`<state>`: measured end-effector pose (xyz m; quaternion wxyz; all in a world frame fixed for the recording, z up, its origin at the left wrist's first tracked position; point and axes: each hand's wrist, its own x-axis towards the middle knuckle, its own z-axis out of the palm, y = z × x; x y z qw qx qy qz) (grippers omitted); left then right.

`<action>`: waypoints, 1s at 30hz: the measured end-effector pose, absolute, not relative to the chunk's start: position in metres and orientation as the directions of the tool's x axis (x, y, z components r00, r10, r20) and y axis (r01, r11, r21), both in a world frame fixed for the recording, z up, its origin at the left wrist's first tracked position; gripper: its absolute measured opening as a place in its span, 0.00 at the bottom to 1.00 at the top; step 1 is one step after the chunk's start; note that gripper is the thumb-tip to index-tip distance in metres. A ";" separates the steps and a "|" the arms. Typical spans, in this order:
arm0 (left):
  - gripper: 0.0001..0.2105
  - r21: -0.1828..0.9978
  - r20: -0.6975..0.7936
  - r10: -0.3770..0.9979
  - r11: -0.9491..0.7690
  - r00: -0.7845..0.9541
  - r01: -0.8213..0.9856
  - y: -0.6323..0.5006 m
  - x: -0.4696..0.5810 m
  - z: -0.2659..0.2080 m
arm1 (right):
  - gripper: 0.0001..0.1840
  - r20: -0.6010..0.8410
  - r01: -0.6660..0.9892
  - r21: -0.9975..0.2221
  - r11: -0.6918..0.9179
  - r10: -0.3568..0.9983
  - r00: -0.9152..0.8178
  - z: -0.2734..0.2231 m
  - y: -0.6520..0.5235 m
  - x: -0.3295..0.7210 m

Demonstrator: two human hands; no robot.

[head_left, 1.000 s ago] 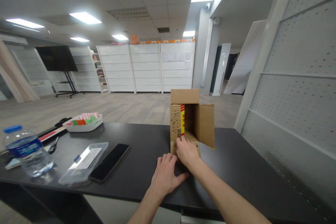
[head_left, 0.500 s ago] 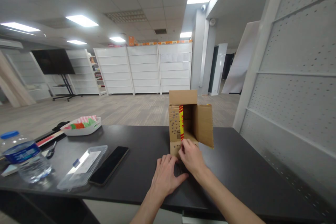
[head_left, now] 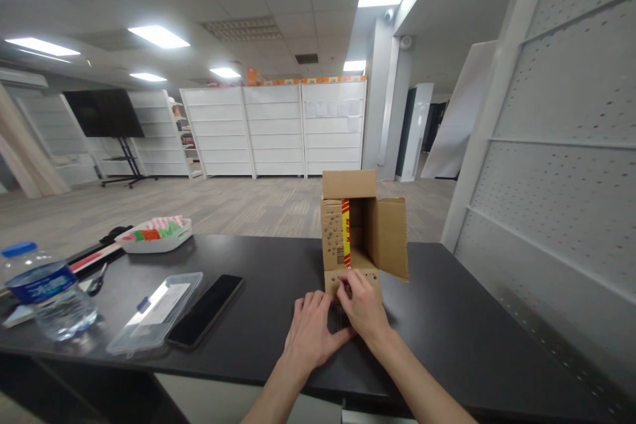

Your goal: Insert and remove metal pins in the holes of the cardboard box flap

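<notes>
A brown cardboard box (head_left: 387,232) lies on its side on the dark table, its opening facing me and its flaps spread. Many small dark round spots dot the left flap (head_left: 332,233), beside a yellow and red tape strip (head_left: 346,232). A row of similar spots runs along the lower flap (head_left: 376,283). Over that flap, my right hand (head_left: 362,301) is closed in a pinch; whatever is between the fingertips is hidden. My left hand (head_left: 311,331) rests flat on the table in front of the box, thumb stretched toward the right hand. Something small and indistinct lies between the hands.
To the left are a black phone (head_left: 206,310), a clear plastic case (head_left: 158,311), a water bottle (head_left: 50,295), scissors (head_left: 97,281) and a white basket (head_left: 156,244) with colourful contents. A white perforated panel (head_left: 556,212) stands along the right side.
My right hand has shifted slightly down along the lower flap, uncovering more of its spots. The left hand stays nearly in place. The view has moved a little.
</notes>
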<state>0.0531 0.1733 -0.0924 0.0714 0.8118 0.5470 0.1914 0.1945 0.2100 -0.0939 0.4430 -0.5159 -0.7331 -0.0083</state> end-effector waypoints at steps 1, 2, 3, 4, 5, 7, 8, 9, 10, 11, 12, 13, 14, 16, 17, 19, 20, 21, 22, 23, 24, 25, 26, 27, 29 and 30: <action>0.25 0.321 0.231 0.916 -0.390 0.328 0.863 0.173 0.053 -0.092 | 0.08 0.665 0.761 -0.441 0.477 0.743 -0.080 -0.092 0.209 0.193; 0.25 0.317 0.233 0.916 -0.388 0.326 0.865 0.173 0.053 -0.093 | 0.08 0.672 0.752 -0.442 0.489 0.736 -0.084 -0.090 0.208 0.193; 0.25 0.315 0.236 0.917 -0.386 0.322 0.867 0.173 0.053 -0.093 | 0.08 0.677 0.740 -0.446 0.503 0.730 -0.088 -0.089 0.206 0.193; 0.24 0.315 0.242 0.917 -0.383 0.316 0.869 0.173 0.053 -0.094 | 0.08 0.680 0.727 -0.453 0.517 0.727 -0.093 -0.089 0.203 0.194; 0.23 0.318 0.248 0.918 -0.380 0.311 0.869 0.173 0.053 -0.094 | 0.08 0.681 0.713 -0.460 0.529 0.725 -0.099 -0.091 0.199 0.195; 0.21 0.327 0.261 0.917 -0.377 0.301 0.867 0.173 0.054 -0.095 | 0.08 0.669 0.694 -0.473 0.543 0.733 -0.118 -0.097 0.191 0.201; 0.20 0.330 0.266 0.917 -0.377 0.298 0.866 0.173 0.054 -0.095 | 0.08 0.657 0.688 -0.481 0.543 0.743 -0.127 -0.101 0.187 0.204; 0.19 0.332 0.271 0.916 -0.377 0.296 0.865 0.173 0.054 -0.095 | 0.08 0.650 0.683 -0.489 0.542 0.749 -0.129 -0.105 0.182 0.208; 0.18 0.332 0.275 0.915 -0.377 0.294 0.864 0.173 0.054 -0.095 | 0.08 0.641 0.680 -0.498 0.539 0.757 -0.131 -0.109 0.179 0.211; 0.17 0.333 0.276 0.915 -0.377 0.293 0.864 0.173 0.055 -0.095 | 0.08 0.630 0.672 -0.508 0.538 0.765 -0.137 -0.113 0.175 0.213; 0.16 0.333 0.276 0.916 -0.376 0.292 0.865 0.172 0.054 -0.094 | 0.08 0.621 0.664 -0.517 0.539 0.771 -0.142 -0.116 0.172 0.216; 0.16 0.334 0.273 0.916 -0.375 0.292 0.865 0.172 0.054 -0.094 | 0.08 0.612 0.656 -0.527 0.540 0.777 -0.148 -0.118 0.170 0.217; 0.15 0.336 0.269 0.917 -0.375 0.294 0.864 0.172 0.054 -0.093 | 0.08 0.602 0.647 -0.537 0.541 0.783 -0.156 -0.119 0.169 0.218; 0.15 0.340 0.259 0.917 -0.380 0.303 0.860 0.172 0.054 -0.093 | 0.08 0.573 0.635 -0.555 0.537 0.801 -0.176 -0.119 0.168 0.218; 0.15 0.343 0.254 0.917 -0.383 0.308 0.858 0.172 0.054 -0.093 | 0.08 0.555 0.633 -0.562 0.532 0.810 -0.188 -0.119 0.168 0.218; 0.15 0.349 0.250 0.917 -0.385 0.311 0.854 0.172 0.053 -0.093 | 0.07 0.524 0.633 -0.567 0.526 0.824 -0.216 -0.117 0.167 0.217; 0.15 0.352 0.251 0.917 -0.385 0.310 0.853 0.172 0.053 -0.093 | 0.07 0.514 0.635 -0.564 0.527 0.826 -0.229 -0.116 0.167 0.216; 0.14 0.355 0.254 0.916 -0.386 0.309 0.851 0.173 0.053 -0.094 | 0.07 0.508 0.637 -0.559 0.531 0.826 -0.242 -0.116 0.166 0.216; 0.14 0.356 0.257 0.916 -0.386 0.308 0.851 0.173 0.053 -0.094 | 0.08 0.505 0.639 -0.552 0.536 0.824 -0.255 -0.115 0.165 0.215; 0.14 0.356 0.259 0.916 -0.385 0.306 0.851 0.173 0.052 -0.095 | 0.08 0.501 0.641 -0.544 0.541 0.823 -0.268 -0.115 0.164 0.215; 0.14 0.356 0.260 0.916 -0.385 0.306 0.851 0.173 0.052 -0.095 | 0.08 0.498 0.644 -0.537 0.544 0.821 -0.278 -0.114 0.164 0.215; 0.14 0.356 0.261 0.915 -0.387 0.307 0.850 0.174 0.052 -0.096 | 0.08 0.494 0.649 -0.531 0.545 0.821 -0.285 -0.114 0.163 0.215; 0.14 0.357 0.262 0.914 -0.389 0.309 0.849 0.174 0.052 -0.096 | 0.07 0.491 0.657 -0.525 0.541 0.823 -0.286 -0.114 0.163 0.215; 0.15 0.358 0.263 0.913 -0.391 0.311 0.848 0.174 0.051 -0.097 | 0.07 0.490 0.668 -0.519 0.533 0.826 -0.279 -0.114 0.164 0.215; 0.16 0.365 0.265 0.912 -0.396 0.313 0.843 0.174 0.051 -0.097 | 0.07 0.492 0.696 -0.506 0.509 0.834 -0.252 -0.115 0.165 0.214; 0.16 0.368 0.265 0.912 -0.395 0.313 0.842 0.174 0.051 -0.098 | 0.07 0.495 0.712 -0.498 0.495 0.836 -0.235 -0.116 0.167 0.214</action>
